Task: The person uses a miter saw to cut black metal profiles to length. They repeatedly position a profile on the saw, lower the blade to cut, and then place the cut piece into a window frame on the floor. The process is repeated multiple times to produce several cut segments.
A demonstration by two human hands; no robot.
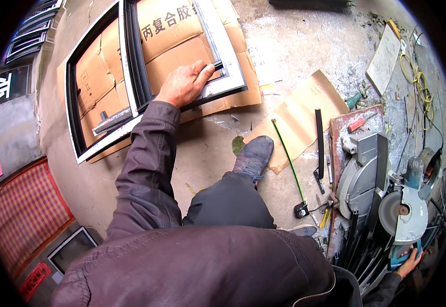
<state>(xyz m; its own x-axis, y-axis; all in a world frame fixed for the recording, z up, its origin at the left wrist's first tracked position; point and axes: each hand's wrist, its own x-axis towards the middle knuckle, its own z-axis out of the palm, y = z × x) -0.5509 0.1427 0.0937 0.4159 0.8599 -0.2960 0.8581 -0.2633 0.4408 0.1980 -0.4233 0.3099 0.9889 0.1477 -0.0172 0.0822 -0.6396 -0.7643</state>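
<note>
My left hand (186, 84) reaches to a black-and-white window frame (132, 51) lying on flattened cardboard. Its fingers are closed round a short black profile strip (217, 65), whose end shows past my thumb; the rest is hidden under the hand. At the lower right, my right hand (410, 263) is wrapped round the teal handle of a mitre saw (405, 210). The saw's round grey blade is exposed beside a metal guard. A grey metal bar (113, 122) rests across the frame's near left corner.
Near my shoe, an extended tape measure (301, 210) and a black strip (319, 143) lie by brown cardboard (307, 110). A red-handled screwdriver (357, 125) sits on the saw's board. Further right are a yellow cable (417, 77) and a pale panel (384, 59).
</note>
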